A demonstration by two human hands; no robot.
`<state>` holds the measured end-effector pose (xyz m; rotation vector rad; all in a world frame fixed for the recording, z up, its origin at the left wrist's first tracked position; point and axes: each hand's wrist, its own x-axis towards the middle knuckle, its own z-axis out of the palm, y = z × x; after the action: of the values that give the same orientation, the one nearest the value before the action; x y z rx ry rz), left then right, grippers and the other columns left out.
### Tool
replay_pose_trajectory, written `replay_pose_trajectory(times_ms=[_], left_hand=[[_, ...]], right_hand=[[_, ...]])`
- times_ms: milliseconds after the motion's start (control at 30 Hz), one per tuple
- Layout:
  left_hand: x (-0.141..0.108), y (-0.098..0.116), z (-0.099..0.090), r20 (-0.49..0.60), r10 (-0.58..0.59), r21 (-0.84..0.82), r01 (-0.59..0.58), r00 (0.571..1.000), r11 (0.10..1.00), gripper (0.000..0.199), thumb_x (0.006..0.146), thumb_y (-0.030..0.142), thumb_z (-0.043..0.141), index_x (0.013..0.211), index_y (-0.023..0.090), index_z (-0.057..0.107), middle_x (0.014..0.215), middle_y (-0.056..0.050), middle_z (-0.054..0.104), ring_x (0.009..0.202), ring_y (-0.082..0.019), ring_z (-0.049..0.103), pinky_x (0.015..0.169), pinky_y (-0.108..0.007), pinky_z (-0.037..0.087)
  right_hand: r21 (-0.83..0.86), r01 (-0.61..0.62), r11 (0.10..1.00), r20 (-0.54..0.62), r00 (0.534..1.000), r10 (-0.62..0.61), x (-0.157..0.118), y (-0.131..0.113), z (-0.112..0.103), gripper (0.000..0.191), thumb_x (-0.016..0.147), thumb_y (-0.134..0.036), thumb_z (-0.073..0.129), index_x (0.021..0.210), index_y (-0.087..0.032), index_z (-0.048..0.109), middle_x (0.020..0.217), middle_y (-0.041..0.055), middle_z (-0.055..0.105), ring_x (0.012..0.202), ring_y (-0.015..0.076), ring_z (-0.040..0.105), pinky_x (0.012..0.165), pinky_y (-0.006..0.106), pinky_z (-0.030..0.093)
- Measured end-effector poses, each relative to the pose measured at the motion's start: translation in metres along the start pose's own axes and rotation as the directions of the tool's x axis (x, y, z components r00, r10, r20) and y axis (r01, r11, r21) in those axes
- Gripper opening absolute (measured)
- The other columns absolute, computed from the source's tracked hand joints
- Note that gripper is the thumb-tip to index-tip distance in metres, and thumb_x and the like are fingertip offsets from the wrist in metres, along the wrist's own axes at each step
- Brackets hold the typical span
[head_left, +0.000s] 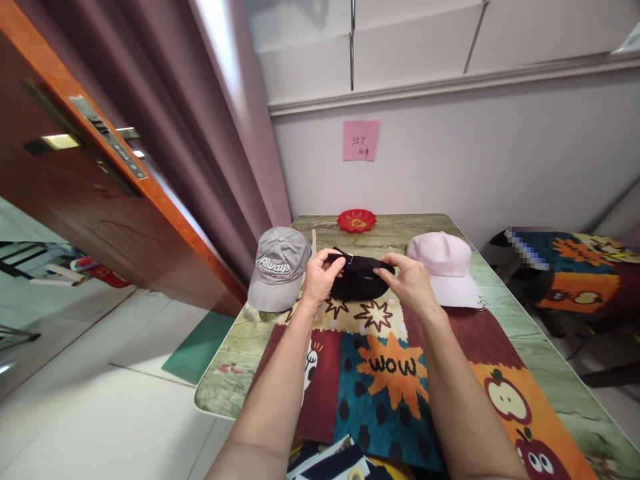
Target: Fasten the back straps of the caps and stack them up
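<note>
Head view shows the black cap (pixel 360 285) in work, between the gray cap (pixel 281 261) and the pink cap (pixel 441 260). The left hand (pixel 321 275) has its grip pinched on the black cap's edge, near what seems its strap (pixel 345 254); the right hand (pixel 407 280) has its grip pinched on the opposite edge. Gray and pink caps rest on the tabletop (pixel 225 383), untouched. I judge that handling of the black cap is not finished, because neither hand is free. Its inside is hard to make out, some fingers are hidden, and I cannot tell whether it touches the cloth (pixel 393 365).
</note>
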<state>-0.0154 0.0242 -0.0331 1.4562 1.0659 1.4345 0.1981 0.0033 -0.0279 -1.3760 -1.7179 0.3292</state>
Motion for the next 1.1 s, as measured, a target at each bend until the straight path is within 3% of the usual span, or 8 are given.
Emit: replay_pose_trajectory(times_ms=[167,300,367,467,600,700,833,1100], left_hand=[[-0.012,0.006,-0.004,0.046,-0.139,0.068,0.136,0.989,0.988,0.029,0.078,0.041,0.075,0.092,0.016,0.068,0.056,0.005,0.057,0.045,-0.007,0.051,0.041,-0.016,0.039],[-0.018,0.021,0.0,0.1,-0.189,0.091,0.18,0.977,0.979,0.03,0.079,0.042,0.074,0.093,0.016,0.067,0.049,0.007,0.053,0.036,-0.006,0.046,0.035,-0.015,0.034],[-0.02,0.028,0.004,0.132,-0.207,0.086,0.197,0.969,0.977,0.029,0.08,0.041,0.073,0.093,0.017,0.065,0.049,0.007,0.055,0.035,-0.007,0.047,0.035,-0.016,0.037],[-0.024,0.034,0.009,0.175,-0.221,0.073,0.211,0.959,0.975,0.027,0.081,0.039,0.071,0.094,0.017,0.062,0.051,0.006,0.057,0.036,-0.008,0.051,0.036,-0.016,0.041],[-0.027,0.036,0.009,0.197,-0.227,0.034,0.225,0.954,0.974,0.026,0.08,0.036,0.071,0.094,0.017,0.061,0.052,0.006,0.059,0.037,-0.009,0.053,0.037,-0.017,0.043],[-0.027,0.035,0.008,0.112,-0.215,-0.014,0.218,0.97,0.976,0.026,0.077,0.034,0.073,0.092,0.016,0.061,0.051,0.005,0.059,0.036,-0.007,0.05,0.035,-0.016,0.041],[-0.025,0.035,0.009,0.006,-0.19,-0.063,0.19,0.982,0.98,0.025,0.075,0.032,0.074,0.088,0.015,0.061,0.052,0.004,0.061,0.039,-0.009,0.053,0.036,-0.016,0.042],[-0.028,0.04,0.015,0.112,-0.197,-0.034,0.202,0.974,0.979,0.023,0.075,0.03,0.073,0.088,0.015,0.061,0.055,0.003,0.063,0.041,-0.008,0.055,0.041,-0.017,0.043]], right_hand=[[0.063,0.01,0.998,0.19,0.982,-0.022,-0.001,-0.006,-0.015,0.022,0.082,-0.03,0.069,0.104,-0.026,0.074,0.104,0.0028,0.078,0.08,0.022,0.069,0.071,0.033,0.051],[0.088,0.141,0.986,0.009,0.99,-0.142,-0.004,-0.026,-0.017,0.018,0.088,-0.034,0.068,0.102,-0.025,0.074,0.11,0.0043,0.076,0.095,0.0233,0.069,0.081,0.034,0.051],[0.051,0.158,0.986,-0.049,0.987,-0.155,-0.006,-0.036,-0.01,0.014,0.089,-0.032,0.067,0.098,-0.025,0.075,0.105,0.0043,0.076,0.086,0.0208,0.068,0.078,0.033,0.05],[0.1,0.141,0.985,0.03,0.989,-0.144,-0.009,-0.045,0.001,0.014,0.09,-0.028,0.065,0.1,-0.023,0.074,0.097,0.0038,0.075,0.065,0.0149,0.063,0.067,0.03,0.049],[0.141,0.12,0.983,0.118,0.983,-0.137,-0.01,-0.043,0.003,0.018,0.088,-0.025,0.067,0.105,-0.022,0.073,0.098,0.0037,0.076,0.065,0.0145,0.064,0.069,0.03,0.05],[0.098,0.088,0.991,0.175,0.979,-0.104,-0.008,-0.034,-0.005,0.025,0.084,-0.026,0.072,0.109,-0.024,0.073,0.099,0.0028,0.077,0.064,0.0152,0.064,0.067,0.03,0.05],[-0.002,0.091,0.996,0.136,0.987,-0.09,-0.006,-0.027,-0.013,0.03,0.081,-0.026,0.077,0.11,-0.028,0.074,0.1,0.0009,0.078,0.071,0.0175,0.068,0.067,0.03,0.05],[-0.107,0.256,0.961,0.091,0.965,-0.247,-0.008,-0.035,0.003,0.024,0.087,-0.031,0.073,0.111,-0.033,0.076,0.101,-0.0011,0.078,0.082,0.0173,0.072,0.068,0.027,0.049]])
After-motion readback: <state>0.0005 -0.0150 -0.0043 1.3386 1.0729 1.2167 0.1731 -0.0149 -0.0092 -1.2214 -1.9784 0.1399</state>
